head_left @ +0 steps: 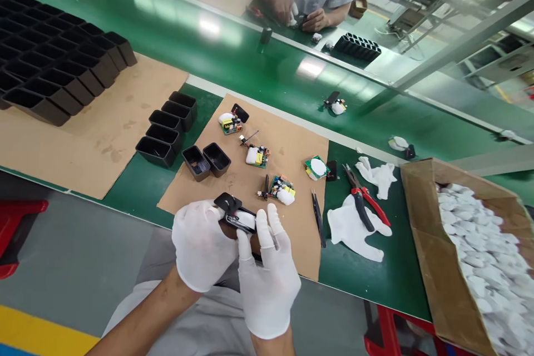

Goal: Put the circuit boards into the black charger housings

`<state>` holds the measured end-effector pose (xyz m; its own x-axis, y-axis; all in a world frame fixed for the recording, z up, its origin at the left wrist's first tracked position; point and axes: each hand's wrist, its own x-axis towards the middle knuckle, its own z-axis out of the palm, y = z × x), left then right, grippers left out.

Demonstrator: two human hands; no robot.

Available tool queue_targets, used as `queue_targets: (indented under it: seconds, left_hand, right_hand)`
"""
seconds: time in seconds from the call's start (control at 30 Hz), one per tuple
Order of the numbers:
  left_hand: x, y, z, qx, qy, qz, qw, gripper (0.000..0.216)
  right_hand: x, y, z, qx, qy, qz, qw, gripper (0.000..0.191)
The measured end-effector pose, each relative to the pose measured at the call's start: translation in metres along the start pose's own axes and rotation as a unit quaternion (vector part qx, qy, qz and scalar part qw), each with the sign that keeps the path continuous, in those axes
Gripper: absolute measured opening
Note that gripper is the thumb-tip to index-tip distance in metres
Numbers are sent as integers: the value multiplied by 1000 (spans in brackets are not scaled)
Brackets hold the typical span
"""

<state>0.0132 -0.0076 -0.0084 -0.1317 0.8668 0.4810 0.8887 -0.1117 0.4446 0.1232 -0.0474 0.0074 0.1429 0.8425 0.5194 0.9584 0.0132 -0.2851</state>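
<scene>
Both my hands wear thin white gloves and meet at the front edge of the cardboard sheet (283, 139). Within my left hand (202, 245) is a small black plastic case (227, 229), its open top facing me. Inside it shows a white padded lump (246, 218), and a black flat piece (227, 202) sticks out over the left end. My right hand (269, 272) grips the case's right end, thumb along the near rim and two fingers stretched out past it. Just beyond lie circuit boards with white pads, one of them a board (281, 189) close to my right fingertips.
Black cases stand in rows at left (50, 61), with two cases (217, 158) nearer. Right of the sheet lie tweezers (317, 217), red-handled pliers (362, 200) and white gloves (354, 231). A cardboard box (442, 267) holds white pads. Across the bench, a person's hands (315, 19) work.
</scene>
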Motion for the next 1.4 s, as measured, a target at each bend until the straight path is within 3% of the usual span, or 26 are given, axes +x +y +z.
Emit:
queue_targets:
  seconds: [0.13,0.4,0.63,0.7,0.87,1.07,1.3,1.4]
  left_hand:
    - [1,0,1,9,0,1,1000,16]
    - [2,-2,0,4,7,14,1000,22]
    - [1,-3,3,6,18,20,1000,20]
    - [1,-3,3,7,24,22,999,19]
    - [2,-3,2,0,22,29,999,22]
    - [3,-5,0,18,16,41,999,18]
    - [6,-2,-3,6,-12,32,999,12]
    - [10,-2,-6,-12,-26,31,999,19]
  right_hand:
    - [16,10,-18,-47,-69,-91,992,32]
    - [23,25,-17,-28,18,-140,990,42]
    - [32,22,-26,-57,-26,-216,974,27]
    - [32,21,-26,-23,-27,-203,979,26]
    - [22,21,-18,56,27,-77,995,41]
    - [18,16,-13,44,3,-120,992,32]
    - [13,6,-9,5,46,-83,995,26]
    - [24,9,-17,87,11,-56,995,24]
